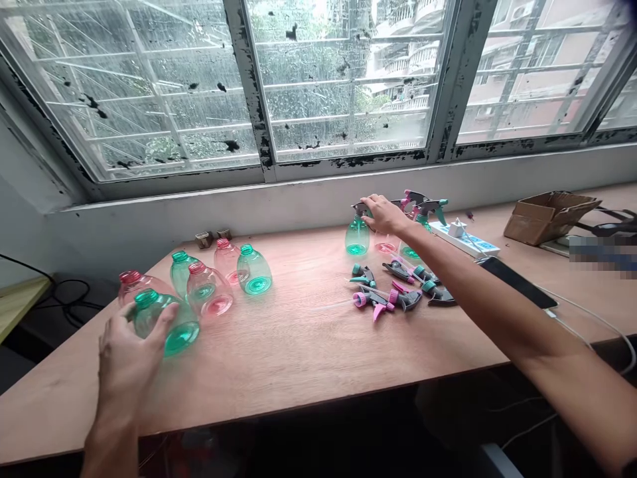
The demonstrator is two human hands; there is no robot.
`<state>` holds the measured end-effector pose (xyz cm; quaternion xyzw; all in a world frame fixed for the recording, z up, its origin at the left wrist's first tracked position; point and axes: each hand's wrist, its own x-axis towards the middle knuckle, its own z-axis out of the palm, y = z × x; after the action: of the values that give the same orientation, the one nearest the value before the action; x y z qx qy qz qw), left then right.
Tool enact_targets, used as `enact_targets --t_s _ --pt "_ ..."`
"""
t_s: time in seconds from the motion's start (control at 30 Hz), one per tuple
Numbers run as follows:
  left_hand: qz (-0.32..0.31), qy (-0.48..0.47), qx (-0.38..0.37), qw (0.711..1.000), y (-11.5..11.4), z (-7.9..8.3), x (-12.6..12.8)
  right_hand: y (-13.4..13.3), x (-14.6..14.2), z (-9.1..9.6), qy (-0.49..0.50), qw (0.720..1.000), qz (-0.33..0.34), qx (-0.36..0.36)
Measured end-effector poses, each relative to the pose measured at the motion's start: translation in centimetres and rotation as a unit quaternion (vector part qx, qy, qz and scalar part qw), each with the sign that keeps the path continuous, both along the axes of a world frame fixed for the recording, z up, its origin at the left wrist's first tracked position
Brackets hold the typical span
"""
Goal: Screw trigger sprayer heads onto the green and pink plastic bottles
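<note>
My left hand (130, 342) is closed around a green see-through bottle (166, 325) with an open neck, at the table's left front. Behind it stand several more capless bottles, among them a pink bottle (212, 292) and a green bottle (255, 271). Farther off, my right hand (382, 214) grips the top of a green spray bottle (357, 236) that has its spray head on; part of that head is hidden by the fingers. Beside it are a pink spray bottle (385, 244) and another green one (411, 249), partly behind my right arm. Loose trigger spray heads (381, 299) lie in front.
On the right are a white power strip (485, 247) with a plug, a black phone (515, 282) on a white cable, and an open cardboard box (545, 216). Two small dark blocks (204, 239) sit at the back left. A windowed wall (308, 199) bounds the wooden table (288, 358).
</note>
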<state>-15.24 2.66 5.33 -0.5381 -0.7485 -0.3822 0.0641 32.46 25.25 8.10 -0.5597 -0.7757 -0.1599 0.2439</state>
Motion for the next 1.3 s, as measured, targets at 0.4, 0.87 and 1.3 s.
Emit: enact_targets --t_s 0.4,0.87,1.3 --pt "-0.160 0.060 -0.051 0.984 -3.6 -2.1 8.6 -8.5 -2.9 -1.1 0.085 0.980 0.153 0.098" --pt "-0.301 0.042 -0.012 0.953 -3.8 -6.5 15.4 -13.2 -2.2 -8.6 0.059 0.989 0.138 0.011" --pt "-0.370 -0.055 -0.085 0.924 -3.3 -7.2 14.8 -7.2 -5.4 -7.5 0.012 0.997 0.014 -0.079"
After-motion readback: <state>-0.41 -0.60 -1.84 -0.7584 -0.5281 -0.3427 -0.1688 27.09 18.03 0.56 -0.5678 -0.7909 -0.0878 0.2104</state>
